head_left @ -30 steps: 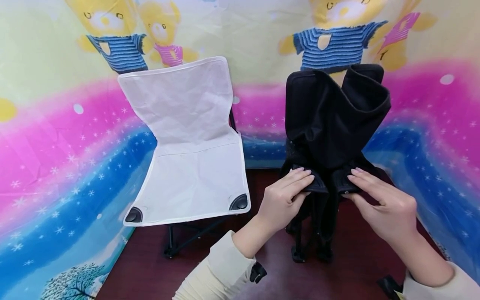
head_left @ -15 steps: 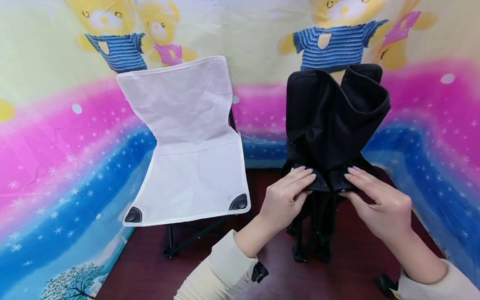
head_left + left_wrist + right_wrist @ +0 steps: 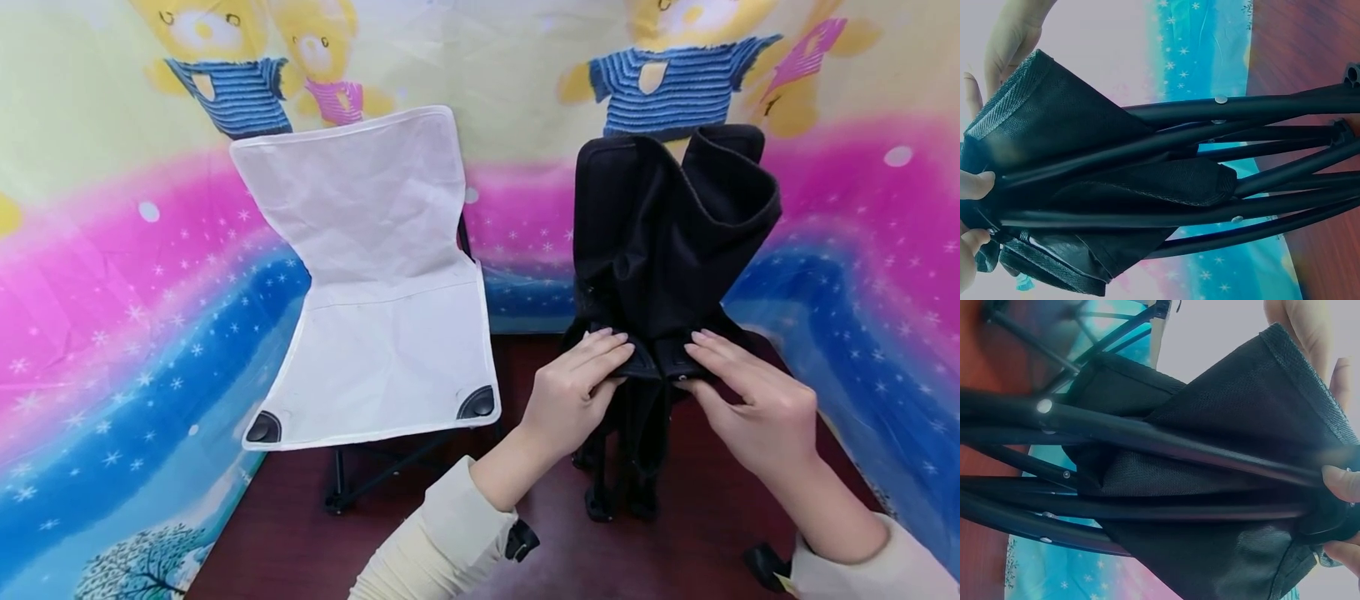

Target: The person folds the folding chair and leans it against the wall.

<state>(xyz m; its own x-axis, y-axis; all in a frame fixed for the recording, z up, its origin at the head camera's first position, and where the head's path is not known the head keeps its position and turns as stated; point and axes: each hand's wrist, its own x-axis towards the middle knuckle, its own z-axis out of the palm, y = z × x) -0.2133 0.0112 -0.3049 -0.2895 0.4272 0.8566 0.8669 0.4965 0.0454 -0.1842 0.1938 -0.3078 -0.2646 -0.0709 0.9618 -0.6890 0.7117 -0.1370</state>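
Observation:
A black folding chair (image 3: 660, 242) stands on the right in the head view, its fabric bunched and its legs close together. My left hand (image 3: 573, 392) pinches the front left seat corner, fingers on top and thumb below. At the front right corner, my right hand (image 3: 757, 408) grips in the same way. The two corners nearly meet, with a narrow gap between. Beneath the fabric, the left wrist view shows several black leg tubes (image 3: 1266, 109) running close together. The right wrist view shows the fabric underside (image 3: 1235, 412) hanging around the tubes.
An opened white folding chair (image 3: 390, 358) with black corner patches stands to the left. Both chairs rest on a dark red-brown surface (image 3: 285, 533). A printed cloth backdrop (image 3: 517, 217) with bears rises behind and along both sides.
My right hand has moved slightly left, bringing the right seat corner closer to the left one. My left hand has shifted very little. The view has moved slightly.

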